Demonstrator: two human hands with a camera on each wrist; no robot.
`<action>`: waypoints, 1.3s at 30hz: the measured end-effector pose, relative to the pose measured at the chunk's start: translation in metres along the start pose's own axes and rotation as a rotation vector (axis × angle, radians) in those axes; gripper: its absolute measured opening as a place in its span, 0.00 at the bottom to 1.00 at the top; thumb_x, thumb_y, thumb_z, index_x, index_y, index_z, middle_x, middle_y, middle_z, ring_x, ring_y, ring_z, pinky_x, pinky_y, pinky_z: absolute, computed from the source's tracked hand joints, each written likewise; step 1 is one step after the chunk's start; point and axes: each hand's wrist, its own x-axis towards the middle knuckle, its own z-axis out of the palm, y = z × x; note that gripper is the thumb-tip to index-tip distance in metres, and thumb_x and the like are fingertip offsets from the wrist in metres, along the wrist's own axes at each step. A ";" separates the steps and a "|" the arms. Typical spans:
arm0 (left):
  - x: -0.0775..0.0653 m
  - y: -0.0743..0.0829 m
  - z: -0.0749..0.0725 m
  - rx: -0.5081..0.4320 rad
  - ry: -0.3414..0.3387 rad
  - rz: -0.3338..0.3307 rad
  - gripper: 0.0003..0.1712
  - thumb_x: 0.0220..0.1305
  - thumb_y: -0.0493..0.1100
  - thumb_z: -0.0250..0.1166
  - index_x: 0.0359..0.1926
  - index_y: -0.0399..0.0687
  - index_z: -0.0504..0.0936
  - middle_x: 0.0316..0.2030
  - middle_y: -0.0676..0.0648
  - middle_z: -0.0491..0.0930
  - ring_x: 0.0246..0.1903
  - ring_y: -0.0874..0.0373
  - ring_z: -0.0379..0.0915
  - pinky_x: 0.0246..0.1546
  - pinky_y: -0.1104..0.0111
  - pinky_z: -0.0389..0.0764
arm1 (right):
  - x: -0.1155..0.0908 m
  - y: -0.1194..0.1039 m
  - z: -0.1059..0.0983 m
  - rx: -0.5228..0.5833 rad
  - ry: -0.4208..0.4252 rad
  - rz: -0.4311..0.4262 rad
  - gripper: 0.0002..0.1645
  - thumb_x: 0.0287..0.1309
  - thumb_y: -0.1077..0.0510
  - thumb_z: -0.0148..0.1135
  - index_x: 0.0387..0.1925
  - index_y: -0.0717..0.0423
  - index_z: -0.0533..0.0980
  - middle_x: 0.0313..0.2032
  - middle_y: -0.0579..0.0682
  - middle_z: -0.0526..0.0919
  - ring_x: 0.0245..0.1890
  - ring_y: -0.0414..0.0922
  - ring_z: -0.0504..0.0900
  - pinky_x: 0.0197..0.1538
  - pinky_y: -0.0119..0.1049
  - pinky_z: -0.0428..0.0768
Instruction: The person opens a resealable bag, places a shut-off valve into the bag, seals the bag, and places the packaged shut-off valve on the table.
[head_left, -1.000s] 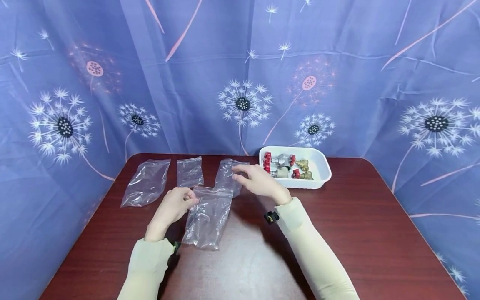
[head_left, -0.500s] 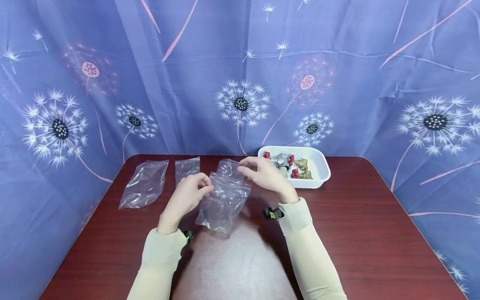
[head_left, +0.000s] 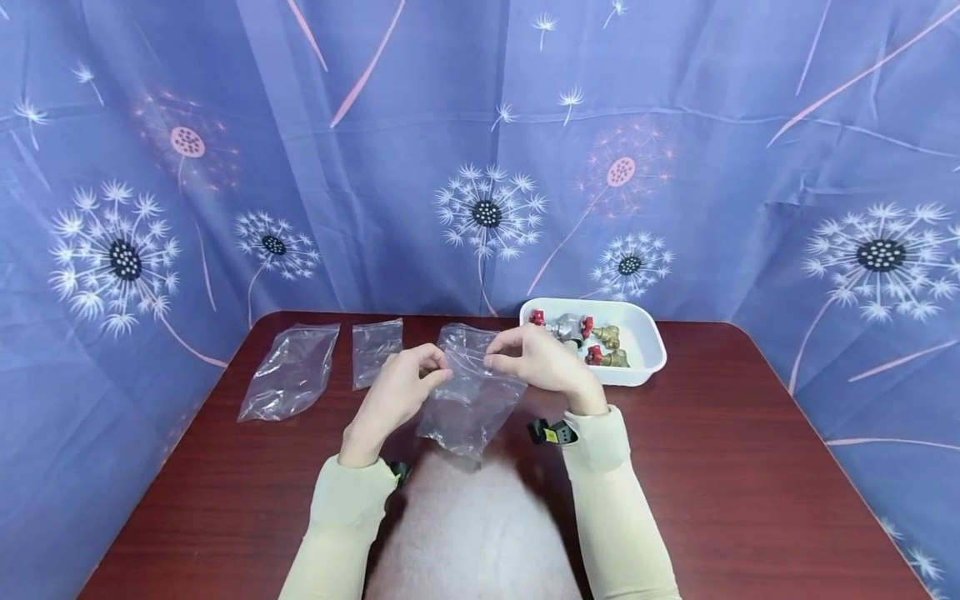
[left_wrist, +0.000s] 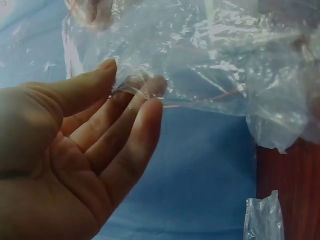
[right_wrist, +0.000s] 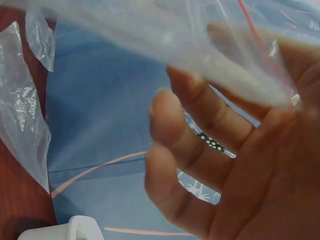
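A clear zip-lock bag (head_left: 468, 417) hangs between both hands above the middle of the table, its lower end toward me. My left hand (head_left: 397, 387) pinches its upper left edge between thumb and fingertips; the left wrist view shows the clear film (left_wrist: 200, 55) at those fingertips. Thumb and index finger of my right hand (head_left: 543, 362) pinch the bag's upper edge farther right. In the right wrist view the film partly covers these two fingers, while the other fingers (right_wrist: 167, 117) are loosely bent. The bag looks flat, with nothing visible inside.
Behind the held bag lies another clear bag (head_left: 459, 335), partly covered. Two more clear bags, a small one (head_left: 373, 343) and a larger one (head_left: 288, 375), lie farther left. A white tray (head_left: 654, 354) with several red-handled valves (head_left: 611, 357) stands at the back right, before a blue curtain (head_left: 360, 217).
My left hand has carried the bag rightward and slightly away from me. The right hand has moved a little right and come to the bag's upper edge, which it now pinches.
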 end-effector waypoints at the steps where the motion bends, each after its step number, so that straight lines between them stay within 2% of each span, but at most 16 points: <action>1: 0.000 0.000 0.001 0.001 0.004 -0.003 0.04 0.62 0.40 0.69 0.34 0.49 0.80 0.32 0.53 0.84 0.32 0.58 0.79 0.36 0.62 0.76 | 0.000 0.000 0.001 -0.003 0.004 0.002 0.04 0.60 0.57 0.66 0.32 0.50 0.85 0.26 0.40 0.82 0.28 0.40 0.76 0.34 0.34 0.76; 4: -0.001 0.000 0.002 0.019 0.038 -0.016 0.07 0.62 0.42 0.70 0.38 0.48 0.80 0.37 0.51 0.83 0.37 0.55 0.80 0.41 0.60 0.77 | 0.000 -0.001 0.002 -0.014 0.032 0.024 0.05 0.60 0.59 0.65 0.31 0.51 0.85 0.23 0.39 0.81 0.26 0.39 0.76 0.34 0.34 0.76; 6: -0.002 0.000 0.003 0.052 0.080 -0.024 0.10 0.63 0.46 0.69 0.41 0.48 0.80 0.37 0.50 0.82 0.37 0.55 0.78 0.41 0.59 0.76 | 0.000 -0.001 0.003 -0.022 0.061 0.047 0.05 0.60 0.59 0.64 0.31 0.50 0.85 0.24 0.39 0.82 0.26 0.39 0.78 0.35 0.35 0.77; 9: -0.004 0.003 0.003 0.097 0.141 -0.053 0.11 0.67 0.53 0.63 0.38 0.50 0.80 0.30 0.51 0.78 0.30 0.55 0.74 0.34 0.60 0.74 | 0.000 -0.002 0.005 -0.042 0.109 0.065 0.05 0.60 0.59 0.64 0.31 0.49 0.85 0.26 0.39 0.83 0.28 0.40 0.78 0.36 0.37 0.77; 12: -0.006 0.008 0.007 0.098 0.155 -0.099 0.23 0.72 0.61 0.53 0.28 0.52 0.79 0.19 0.51 0.72 0.22 0.56 0.68 0.27 0.61 0.69 | -0.001 -0.004 0.006 -0.084 0.156 0.064 0.05 0.61 0.58 0.65 0.29 0.49 0.84 0.26 0.39 0.82 0.28 0.40 0.77 0.35 0.38 0.76; 15: -0.006 0.013 0.012 0.028 0.115 -0.154 0.33 0.72 0.68 0.44 0.22 0.52 0.78 0.16 0.54 0.73 0.20 0.58 0.70 0.27 0.61 0.70 | -0.002 -0.007 0.008 -0.123 0.176 0.069 0.06 0.61 0.58 0.64 0.29 0.50 0.84 0.24 0.39 0.81 0.26 0.40 0.77 0.33 0.37 0.75; 19: -0.006 0.020 0.020 -0.057 0.048 -0.224 0.41 0.69 0.74 0.36 0.18 0.54 0.79 0.14 0.56 0.76 0.20 0.59 0.75 0.31 0.61 0.72 | -0.003 -0.012 0.011 -0.156 0.179 0.077 0.05 0.60 0.58 0.65 0.29 0.49 0.84 0.23 0.39 0.80 0.24 0.39 0.76 0.30 0.37 0.75; 23: -0.004 0.026 0.025 -0.061 0.015 -0.250 0.46 0.69 0.75 0.30 0.14 0.54 0.78 0.08 0.55 0.74 0.16 0.58 0.75 0.30 0.61 0.73 | -0.003 -0.014 0.013 -0.183 0.191 0.060 0.05 0.59 0.58 0.65 0.29 0.50 0.84 0.21 0.38 0.79 0.22 0.39 0.74 0.30 0.37 0.73; 27: -0.003 0.028 0.027 -0.053 -0.020 -0.243 0.47 0.71 0.73 0.29 0.12 0.53 0.78 0.07 0.55 0.73 0.15 0.58 0.75 0.29 0.61 0.73 | -0.004 -0.016 0.016 -0.222 0.215 0.028 0.05 0.58 0.59 0.64 0.27 0.49 0.83 0.19 0.37 0.76 0.21 0.38 0.72 0.29 0.36 0.72; 33: -0.005 0.028 0.032 -0.089 -0.038 -0.250 0.49 0.66 0.78 0.28 0.13 0.51 0.78 0.08 0.54 0.73 0.15 0.51 0.78 0.30 0.62 0.74 | -0.005 -0.021 0.020 -0.257 0.214 0.021 0.06 0.58 0.58 0.64 0.27 0.49 0.83 0.18 0.36 0.75 0.21 0.37 0.72 0.29 0.35 0.72; 36: -0.005 0.029 0.034 -0.085 -0.043 -0.249 0.47 0.68 0.76 0.32 0.14 0.50 0.78 0.08 0.54 0.73 0.14 0.51 0.77 0.28 0.62 0.74 | -0.004 -0.023 0.021 -0.257 0.201 0.025 0.06 0.59 0.58 0.63 0.28 0.50 0.84 0.18 0.36 0.76 0.21 0.37 0.73 0.29 0.35 0.72; 39: -0.005 0.030 0.035 -0.044 -0.053 -0.232 0.42 0.73 0.69 0.38 0.14 0.49 0.79 0.08 0.54 0.73 0.13 0.54 0.76 0.25 0.62 0.72 | -0.005 -0.024 0.022 -0.258 0.204 0.034 0.05 0.59 0.58 0.63 0.29 0.49 0.84 0.18 0.35 0.76 0.21 0.36 0.73 0.29 0.34 0.72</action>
